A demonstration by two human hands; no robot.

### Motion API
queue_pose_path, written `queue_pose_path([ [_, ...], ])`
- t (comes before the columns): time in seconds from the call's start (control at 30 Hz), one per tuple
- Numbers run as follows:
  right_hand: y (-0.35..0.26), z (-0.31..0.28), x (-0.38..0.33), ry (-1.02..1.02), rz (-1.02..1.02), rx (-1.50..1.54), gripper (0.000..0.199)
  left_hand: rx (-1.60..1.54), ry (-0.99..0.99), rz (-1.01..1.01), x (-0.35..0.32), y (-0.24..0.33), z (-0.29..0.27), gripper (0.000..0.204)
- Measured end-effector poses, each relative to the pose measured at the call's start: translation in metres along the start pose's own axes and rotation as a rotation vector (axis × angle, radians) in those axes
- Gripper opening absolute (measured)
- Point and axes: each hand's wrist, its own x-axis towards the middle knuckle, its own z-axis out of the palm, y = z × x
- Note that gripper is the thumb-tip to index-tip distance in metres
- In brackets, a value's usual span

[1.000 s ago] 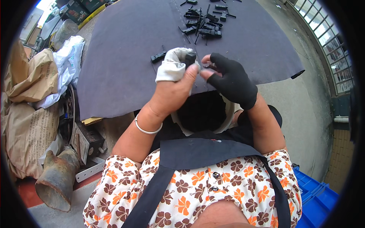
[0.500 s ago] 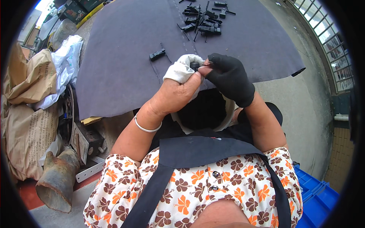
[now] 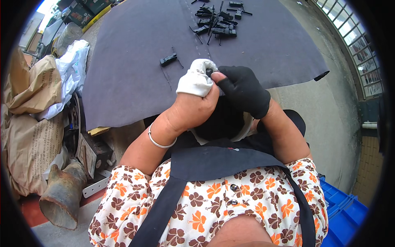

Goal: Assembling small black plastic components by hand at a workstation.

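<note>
My left hand, with white cloth covers over its fingertips and a silver bangle on the wrist, meets my right hand in a black glove above the near edge of a dark grey cloth. Both pinch one small black plastic part between their fingertips. Most of that part is hidden by the fingers. A single black clip-like part lies on the cloth just left of my hands. A pile of several similar black parts and thin rods lies at the far side of the cloth.
Brown paper sacks and a white plastic bag stand at the left. A rusty metal pipe piece lies at the lower left. A blue crate shows at the lower right. A black round container sits under my hands.
My two hands have drawn closer together and slightly nearer to me, closing around the small black part. The loose parts on the cloth have not moved.
</note>
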Motion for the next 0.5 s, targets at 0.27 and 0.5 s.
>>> queue_pose_path([
  [0.27,0.002,-0.044,0.004,-0.326,0.21,0.133,0.028,0.246,-0.347,-0.213,-0.007,0.025,-0.041,0.052],
  [0.5,0.0,-0.026,0.003,-0.086,0.145,0.032,0.026,0.761,0.022,-0.086,0.007,-0.071,-0.064,0.027],
])
